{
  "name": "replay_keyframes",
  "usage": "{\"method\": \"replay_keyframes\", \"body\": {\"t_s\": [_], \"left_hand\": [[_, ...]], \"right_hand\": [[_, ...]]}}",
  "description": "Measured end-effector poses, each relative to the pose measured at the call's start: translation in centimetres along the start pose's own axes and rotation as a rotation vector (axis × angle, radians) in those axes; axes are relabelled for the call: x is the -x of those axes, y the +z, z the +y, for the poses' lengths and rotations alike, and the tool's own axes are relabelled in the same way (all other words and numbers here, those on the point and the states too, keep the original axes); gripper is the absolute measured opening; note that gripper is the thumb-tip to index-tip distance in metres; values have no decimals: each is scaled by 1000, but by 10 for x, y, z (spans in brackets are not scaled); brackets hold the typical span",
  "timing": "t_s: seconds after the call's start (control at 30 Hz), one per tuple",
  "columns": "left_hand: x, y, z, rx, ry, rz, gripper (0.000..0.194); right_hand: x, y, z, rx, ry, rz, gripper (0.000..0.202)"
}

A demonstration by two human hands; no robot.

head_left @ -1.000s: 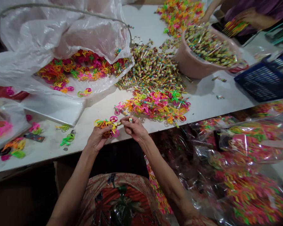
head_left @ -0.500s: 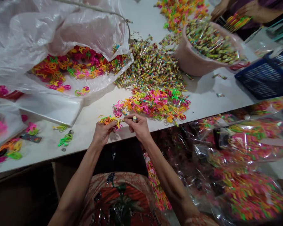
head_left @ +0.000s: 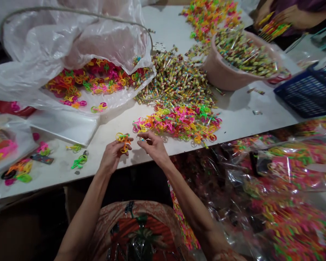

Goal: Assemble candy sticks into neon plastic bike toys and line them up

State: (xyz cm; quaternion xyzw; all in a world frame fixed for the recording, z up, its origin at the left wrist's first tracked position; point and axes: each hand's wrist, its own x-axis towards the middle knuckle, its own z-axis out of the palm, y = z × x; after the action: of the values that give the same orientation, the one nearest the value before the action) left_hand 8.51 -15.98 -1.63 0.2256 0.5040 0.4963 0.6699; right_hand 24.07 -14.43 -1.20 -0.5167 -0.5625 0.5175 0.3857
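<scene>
Between the fingertips of my left hand (head_left: 110, 156) is a small orange and yellow plastic toy (head_left: 122, 137) with ring-like, bicycle-style parts. My right hand (head_left: 157, 149) is pinched around a small wrapped candy tube (head_left: 142, 139), mostly covered by the fingers. A narrow gap separates the two hands over the table's front edge. Just beyond them lies a pile of bright plastic toys (head_left: 179, 121), some with tubes among them. Behind it is a large heap of wrapped candy tubes (head_left: 176, 79).
An open plastic bag (head_left: 78, 40) of toys covers the back left. A pink tub (head_left: 220, 69) full of tubes and a blue basket (head_left: 301, 94) stand at the right. Filled clear bags (head_left: 293, 166) lie below the table edge. Another person's hands (head_left: 293, 16) hold colourful pieces.
My hands have moved apart; before, they met at a yellow toy and a tube. My left hand now has an orange and yellow toy turned upward. The view has shifted slightly.
</scene>
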Motion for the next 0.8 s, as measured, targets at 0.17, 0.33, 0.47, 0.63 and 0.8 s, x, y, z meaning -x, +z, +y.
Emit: {"method": "replay_keyframes", "body": {"t_s": [0.17, 0.33, 0.47, 0.63, 0.8], "left_hand": [[10, 7, -4, 52, 21, -113, 27], [5, 1, -3, 143, -103, -110, 39], [-1, -2, -8, 199, -190, 22, 33], [-2, -1, -10, 171, -200, 31, 33], [1, 0, -6, 107, -167, -21, 33]], "right_hand": [[-4, 18, 0, -144, 10, 62, 24], [1, 6, 1, -325, 133, -93, 31], [7, -8, 2, -495, 246, -45, 42], [8, -15, 1, -483, 256, -22, 34], [7, -12, 2, -480, 274, -42, 33]]}}
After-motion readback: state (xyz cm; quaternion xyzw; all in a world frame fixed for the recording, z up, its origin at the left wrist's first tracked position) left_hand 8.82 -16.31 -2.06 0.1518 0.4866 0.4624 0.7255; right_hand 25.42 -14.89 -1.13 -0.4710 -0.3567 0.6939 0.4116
